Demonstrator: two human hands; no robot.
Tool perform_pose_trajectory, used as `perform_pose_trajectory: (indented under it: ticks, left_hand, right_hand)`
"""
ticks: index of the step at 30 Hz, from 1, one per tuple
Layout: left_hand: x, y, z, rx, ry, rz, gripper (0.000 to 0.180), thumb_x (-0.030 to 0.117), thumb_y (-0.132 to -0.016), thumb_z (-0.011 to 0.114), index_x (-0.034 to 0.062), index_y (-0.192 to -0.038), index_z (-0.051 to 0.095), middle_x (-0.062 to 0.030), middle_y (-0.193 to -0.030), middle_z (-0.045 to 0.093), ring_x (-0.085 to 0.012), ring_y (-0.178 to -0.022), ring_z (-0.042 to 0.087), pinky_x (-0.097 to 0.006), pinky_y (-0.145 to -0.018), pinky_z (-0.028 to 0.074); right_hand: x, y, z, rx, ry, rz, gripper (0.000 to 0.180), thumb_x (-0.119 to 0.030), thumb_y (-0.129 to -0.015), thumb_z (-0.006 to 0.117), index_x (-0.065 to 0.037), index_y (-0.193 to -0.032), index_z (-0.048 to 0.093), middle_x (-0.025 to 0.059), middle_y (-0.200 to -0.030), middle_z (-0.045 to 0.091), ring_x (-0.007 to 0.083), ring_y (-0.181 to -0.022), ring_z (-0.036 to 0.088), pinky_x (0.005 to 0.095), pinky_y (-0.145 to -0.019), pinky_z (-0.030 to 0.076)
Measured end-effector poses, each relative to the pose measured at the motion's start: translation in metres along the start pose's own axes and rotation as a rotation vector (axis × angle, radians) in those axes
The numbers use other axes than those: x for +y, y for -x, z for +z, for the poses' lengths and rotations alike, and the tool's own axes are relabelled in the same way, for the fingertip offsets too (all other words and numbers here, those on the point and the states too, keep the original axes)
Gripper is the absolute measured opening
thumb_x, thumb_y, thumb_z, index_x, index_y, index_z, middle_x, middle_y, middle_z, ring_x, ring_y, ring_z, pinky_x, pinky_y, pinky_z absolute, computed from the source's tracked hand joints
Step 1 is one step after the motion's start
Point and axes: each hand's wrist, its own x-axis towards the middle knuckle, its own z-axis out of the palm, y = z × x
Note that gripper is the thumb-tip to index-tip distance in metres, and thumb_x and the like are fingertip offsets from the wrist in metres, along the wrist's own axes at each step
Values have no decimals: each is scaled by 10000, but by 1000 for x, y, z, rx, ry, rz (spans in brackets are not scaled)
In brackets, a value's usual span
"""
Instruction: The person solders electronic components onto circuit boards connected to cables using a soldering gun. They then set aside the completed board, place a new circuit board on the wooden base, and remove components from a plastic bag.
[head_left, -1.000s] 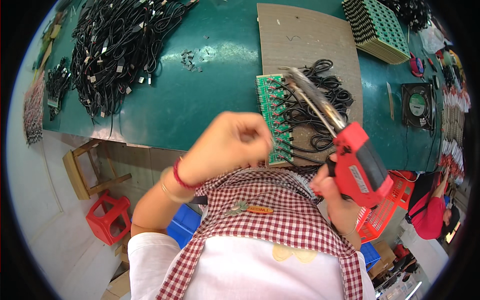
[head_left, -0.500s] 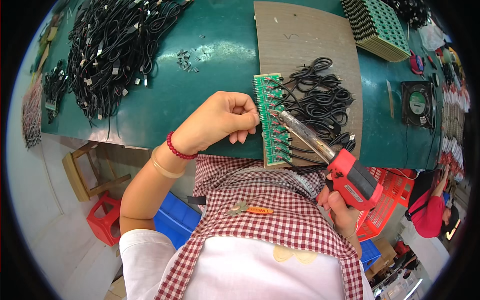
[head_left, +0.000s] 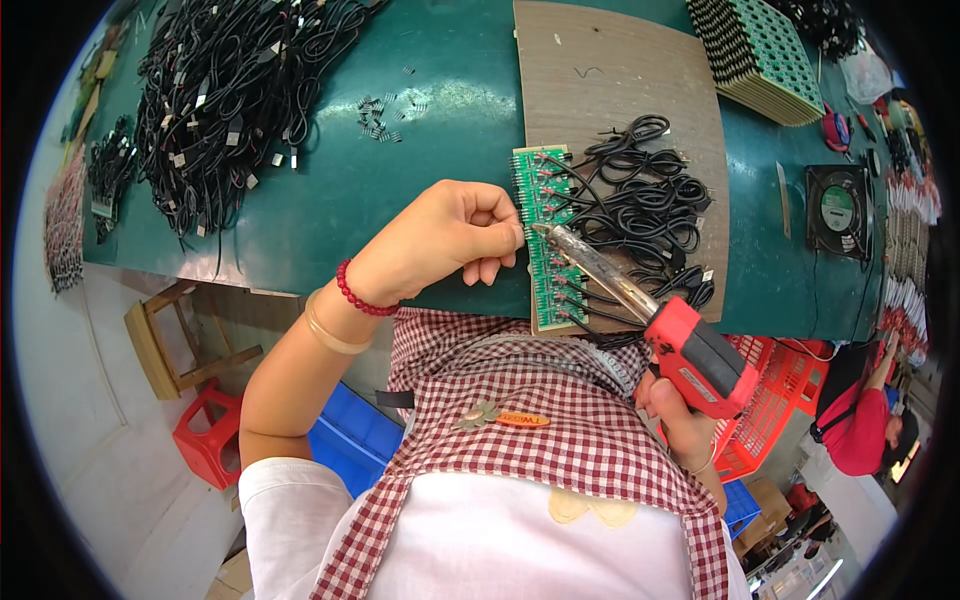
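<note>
A long green circuit board strip [head_left: 548, 285] lies on a brown wooden board [head_left: 620, 70], with black cables [head_left: 645, 185] attached by red and other thin wires along it. My left hand [head_left: 480, 235] is closed in a pinch at the strip's left edge; whatever sits between its fingertips is hidden. My right hand [head_left: 682, 418] grips a red and black soldering gun [head_left: 705, 358] by its handle. The metal barrel slants up and left across the cables, and its tip is over the strip near my left fingertips. Contact between tip and strip cannot be made out.
A large heap of black cables [head_left: 235, 100] covers the green table's [head_left: 440, 100] left part. Small black pin pieces [head_left: 378, 118] are scattered beside it. Stacked circuit panels [head_left: 760, 65] stand far right, above a square black fan [head_left: 838, 210]. A red crate [head_left: 770, 400] sits below the table edge.
The soldering gun has shifted slightly left, bringing its tip nearer the strip's left edge and my left fingertips. My left hand keeps its pinch.
</note>
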Motion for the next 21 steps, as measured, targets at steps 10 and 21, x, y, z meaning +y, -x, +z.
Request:
perform_pose_trajectory:
  ticks: [10,21]
  left_hand:
    - [-1,-2,0,24,-32,-13,99,86,-850,573,13,-786,551,-21,-669,574,-35,-510,518,-161,-441,392]
    - [-1,-2,1,34,-38,-11,77,67,-837,559,15,-780,554,-16,-669,573,-32,-508,514,-159,-437,389]
  right_hand:
    - [1,3,-11,-57,198,69,125,-124,-777,598,-4,-811,598,67,-711,579,137,-617,530,263,-567,420]
    - [0,0,-3,-18,90,5,215,-172,-842,554,22,-934,540,66,-678,546,96,-570,462,236,-526,378]
